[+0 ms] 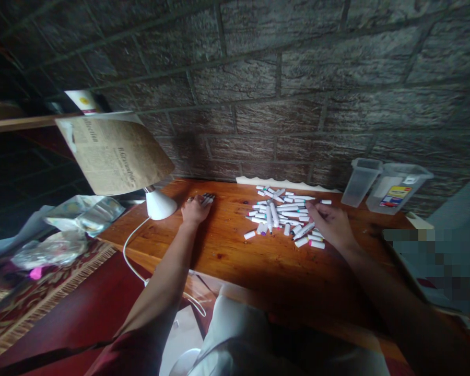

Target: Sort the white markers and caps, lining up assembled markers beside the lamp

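Note:
Away from the pile, at the left of the wooden desk, my left hand (195, 210) is closed around a few markers (209, 199) with dark ends, resting low over the desktop. A loose heap of white markers (274, 213) and separate caps lies across the middle right, some with coloured ends. At the right edge of this heap is my right hand (331, 223), its fingers curled together; whatever is between them is hidden. Just under its fingertips lies a thick white marker (303, 231) with a dark tip. Two white caps (316, 244) lie in front of it.
A lamp (160, 204) with a paper shade stands at the desk's left end, its white cord hanging over the edge. Clear plastic containers (395, 190) stand at the back right. A brick wall (258, 115) rises behind the wooden desk (235, 250). Plastic bags (82, 216) lie left.

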`<state>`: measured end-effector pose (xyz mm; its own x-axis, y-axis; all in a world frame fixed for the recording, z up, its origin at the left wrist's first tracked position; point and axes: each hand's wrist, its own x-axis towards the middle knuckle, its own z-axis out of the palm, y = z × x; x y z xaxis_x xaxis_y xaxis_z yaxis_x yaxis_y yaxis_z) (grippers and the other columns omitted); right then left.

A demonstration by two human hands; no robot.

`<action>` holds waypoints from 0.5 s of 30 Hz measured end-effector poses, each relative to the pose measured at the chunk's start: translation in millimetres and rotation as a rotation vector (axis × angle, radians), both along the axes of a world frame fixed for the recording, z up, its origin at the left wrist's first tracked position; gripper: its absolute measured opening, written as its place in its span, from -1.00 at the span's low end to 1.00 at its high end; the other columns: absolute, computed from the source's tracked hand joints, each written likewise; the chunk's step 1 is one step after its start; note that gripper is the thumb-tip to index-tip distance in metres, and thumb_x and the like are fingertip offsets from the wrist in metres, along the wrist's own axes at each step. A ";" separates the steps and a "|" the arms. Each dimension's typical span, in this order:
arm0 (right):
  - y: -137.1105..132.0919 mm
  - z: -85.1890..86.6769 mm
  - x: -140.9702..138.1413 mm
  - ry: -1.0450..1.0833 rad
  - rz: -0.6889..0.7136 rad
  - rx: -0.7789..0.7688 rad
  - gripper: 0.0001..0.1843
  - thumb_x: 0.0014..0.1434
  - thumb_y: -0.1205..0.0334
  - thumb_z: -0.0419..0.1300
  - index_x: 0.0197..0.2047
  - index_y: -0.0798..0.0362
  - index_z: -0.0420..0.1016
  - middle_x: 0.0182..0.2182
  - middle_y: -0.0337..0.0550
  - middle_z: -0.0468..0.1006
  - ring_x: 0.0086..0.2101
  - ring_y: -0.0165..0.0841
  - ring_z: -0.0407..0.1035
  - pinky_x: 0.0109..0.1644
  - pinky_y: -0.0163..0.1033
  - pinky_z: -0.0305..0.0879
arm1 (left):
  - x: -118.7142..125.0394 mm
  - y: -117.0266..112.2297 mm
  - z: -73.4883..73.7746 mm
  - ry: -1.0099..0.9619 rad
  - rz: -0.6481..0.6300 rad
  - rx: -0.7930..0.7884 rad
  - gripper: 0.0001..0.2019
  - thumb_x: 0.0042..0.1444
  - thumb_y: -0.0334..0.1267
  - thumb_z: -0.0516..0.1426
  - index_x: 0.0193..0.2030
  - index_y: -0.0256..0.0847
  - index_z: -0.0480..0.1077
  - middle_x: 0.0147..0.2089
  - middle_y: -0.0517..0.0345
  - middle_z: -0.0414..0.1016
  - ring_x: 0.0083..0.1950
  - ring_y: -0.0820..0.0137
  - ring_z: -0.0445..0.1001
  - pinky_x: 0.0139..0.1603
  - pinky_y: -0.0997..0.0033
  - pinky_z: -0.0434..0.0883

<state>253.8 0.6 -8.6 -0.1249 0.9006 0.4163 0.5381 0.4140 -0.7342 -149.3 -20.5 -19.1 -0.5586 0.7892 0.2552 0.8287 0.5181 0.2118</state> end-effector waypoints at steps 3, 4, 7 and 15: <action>-0.3 1.1 0.0 0.001 -0.004 0.009 -0.49 0.20 -0.14 0.07 -0.55 0.07 0.48 -0.64 -0.23 0.50 -0.58 -0.42 0.34 -0.46 -0.34 0.17 | -1.1 0.2 -0.7 -0.014 -0.001 -0.005 -0.56 0.12 0.02 0.08 0.09 -0.09 0.38 0.05 -0.12 0.45 0.08 0.08 0.44 0.01 0.17 0.37; -0.4 1.5 0.0 0.002 -0.003 0.013 -0.49 0.20 -0.14 0.07 -0.56 0.07 0.48 -0.64 -0.23 0.50 -0.58 -0.42 0.34 -0.47 -0.34 0.16 | -1.6 0.1 -0.9 -0.018 -0.001 -0.005 -0.56 0.12 0.03 0.08 0.09 -0.09 0.38 0.05 -0.12 0.45 0.08 0.07 0.43 0.01 0.16 0.37; -0.5 1.5 -0.8 0.003 0.009 0.024 -0.48 0.20 -0.15 0.06 -0.56 0.07 0.46 -0.66 -0.23 0.48 -0.60 -0.43 0.30 -0.50 -0.34 0.13 | -2.2 -0.1 -1.2 -0.027 0.000 -0.005 -0.55 0.11 0.05 0.08 0.08 -0.11 0.39 0.06 -0.13 0.44 0.08 0.06 0.41 0.01 0.14 0.36; 0.2 -1.0 -7.5 -0.019 0.031 0.083 -0.47 0.23 -0.10 0.03 -0.62 0.08 0.36 -0.68 -0.26 0.39 -0.59 -0.47 0.23 -0.49 -0.35 0.06 | 59.0 13.1 18.9 0.009 -0.452 0.216 -0.63 0.21 -0.04 -0.02 -0.08 -0.22 0.48 -0.11 -0.07 0.53 -0.10 0.22 0.45 -0.10 0.34 0.32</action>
<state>246.3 0.8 -9.6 -0.1610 0.8589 0.4862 0.5378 0.4894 -0.6865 -90.3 -7.4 -0.1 -0.1701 0.8803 0.4428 0.9625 0.0520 0.2663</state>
